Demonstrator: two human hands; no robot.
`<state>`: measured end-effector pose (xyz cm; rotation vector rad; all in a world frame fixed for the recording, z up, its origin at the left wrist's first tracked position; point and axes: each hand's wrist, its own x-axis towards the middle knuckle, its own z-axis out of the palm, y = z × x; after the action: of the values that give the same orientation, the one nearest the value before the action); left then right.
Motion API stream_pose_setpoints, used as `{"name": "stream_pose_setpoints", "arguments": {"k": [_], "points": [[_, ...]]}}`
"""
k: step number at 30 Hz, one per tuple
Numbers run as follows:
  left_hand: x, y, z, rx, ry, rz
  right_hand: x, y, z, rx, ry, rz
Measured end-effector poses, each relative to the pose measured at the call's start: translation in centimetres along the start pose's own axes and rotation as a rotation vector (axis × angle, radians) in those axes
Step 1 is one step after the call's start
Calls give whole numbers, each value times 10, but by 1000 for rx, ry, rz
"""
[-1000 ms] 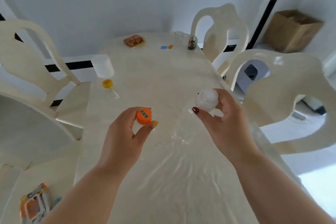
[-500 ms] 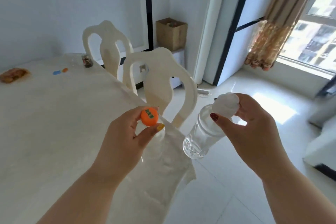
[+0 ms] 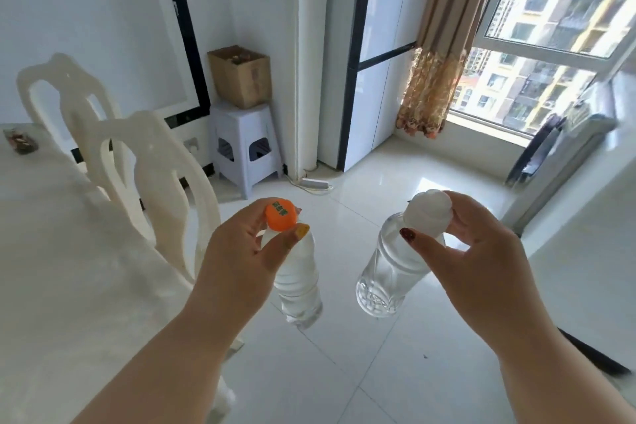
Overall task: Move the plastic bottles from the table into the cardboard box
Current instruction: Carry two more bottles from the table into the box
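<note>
View is swinging off the tabletop (image 3: 51,251); both hands (image 3: 241,251) (image 3: 481,251) are carrying bottles (image 3: 299,282) (image 3: 389,272), fingers clamped on caps, toward box (image 3: 241,79) at 11 o'clock.

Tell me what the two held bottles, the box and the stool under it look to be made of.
Orange-capped bottle and white-capped bottle: clear, glossy plastic, by the see-through ribbed walls. Cardboard box: matte brown board with open flaps. Stool: likely moulded plastic, pale grey and smooth, with cut-out sides.
</note>
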<state>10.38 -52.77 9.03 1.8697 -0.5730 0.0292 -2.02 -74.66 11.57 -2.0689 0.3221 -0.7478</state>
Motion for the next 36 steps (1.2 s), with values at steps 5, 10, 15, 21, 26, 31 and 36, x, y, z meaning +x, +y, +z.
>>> {"name": "stream_pose_setpoints", "arguments": {"k": [5, 10, 15, 21, 26, 31, 36], "points": [[53, 11, 51, 36, -16, 49, 47, 39, -28, -30, 34, 0], [127, -4, 87, 75, -9, 91, 117, 76, -28, -74, 21, 21], [231, -35, 110, 78, -35, 129, 217, 114, -3, -103, 12, 31], [381, -58, 114, 99, -58, 175, 360, 140, 48, -61, 21, 9], [489, -80, 116, 95, -15, 190, 475, 161, 92, 30, 14, -17], [597, -120, 116, 95, 65, 119, 596, 196, 145, 84, -56, -67], [699, -163, 116, 181, 205, 38, 724, 225, 199, 94, -198, -141]]}}
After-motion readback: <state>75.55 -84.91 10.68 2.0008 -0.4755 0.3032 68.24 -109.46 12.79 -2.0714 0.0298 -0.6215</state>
